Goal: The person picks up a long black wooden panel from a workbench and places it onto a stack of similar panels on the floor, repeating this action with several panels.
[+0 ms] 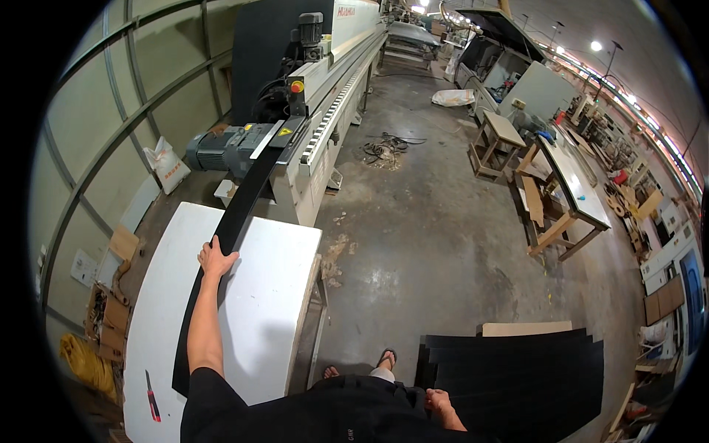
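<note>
A long, narrow black board (pixel 255 184) lies across a white-topped table (pixel 277 251), its far end in the edge of a long machine (pixel 325 122). My left hand (pixel 216 261) lies over the board, its thumb at the right edge and fingers toward the left edge. Low by my body, my right hand (pixel 441 405) is closed, with its fingers curled in. What it may hold is hidden. Beside it on the right is a stack of black boards (pixel 517 369). A red-and-black knife-like tool (pixel 153 399) rests on the table's near left part.
A grey motor (pixel 221 148) juts from the machine's left side. White sacks (pixel 167 165) lean near the wall. At right stand a small wooden stool (pixel 504 129) and a white-topped workbench (pixel 576 173). Tangled cords (pixel 388 151) lie on the concrete floor.
</note>
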Motion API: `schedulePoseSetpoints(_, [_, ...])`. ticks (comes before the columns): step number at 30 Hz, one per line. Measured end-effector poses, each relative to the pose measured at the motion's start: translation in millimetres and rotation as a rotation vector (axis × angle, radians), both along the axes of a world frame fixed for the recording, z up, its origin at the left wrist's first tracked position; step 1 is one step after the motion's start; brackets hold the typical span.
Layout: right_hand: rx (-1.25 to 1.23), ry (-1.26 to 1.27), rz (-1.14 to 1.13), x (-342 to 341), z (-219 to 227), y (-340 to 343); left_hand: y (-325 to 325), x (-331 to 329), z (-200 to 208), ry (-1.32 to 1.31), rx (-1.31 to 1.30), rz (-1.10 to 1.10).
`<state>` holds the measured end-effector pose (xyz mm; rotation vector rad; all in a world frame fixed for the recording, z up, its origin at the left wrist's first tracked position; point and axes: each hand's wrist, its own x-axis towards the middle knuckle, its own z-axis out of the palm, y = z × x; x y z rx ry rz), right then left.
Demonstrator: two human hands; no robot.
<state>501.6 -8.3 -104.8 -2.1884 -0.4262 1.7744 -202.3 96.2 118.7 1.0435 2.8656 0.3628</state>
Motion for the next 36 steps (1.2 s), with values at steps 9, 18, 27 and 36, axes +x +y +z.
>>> schedulePoseSetpoints(9, [0.021, -0.031, 0.084, 3.0, -0.3, 7.1, -1.8, -0.6, 2.5, 0.013, -0.010, 0.010])
schedulePoseSetpoints(18, [0.025, 0.092, 0.166, 3.6, 10.3, 9.7, -4.7, -6.5, -6.7, 0.032, -0.035, -0.005])
schedulePoseSetpoints(27, [0.022, 0.100, 0.069, 3.2, -8.2, 25.6, -15.6, -5.7, -8.0, 0.002, 0.020, -0.052])
schedulePoseSetpoints(36, [0.207, 0.096, 0.251, -54.7, 25.5, 67.3, -91.8, 10.0, 9.1, -0.118, -0.007, -0.036])
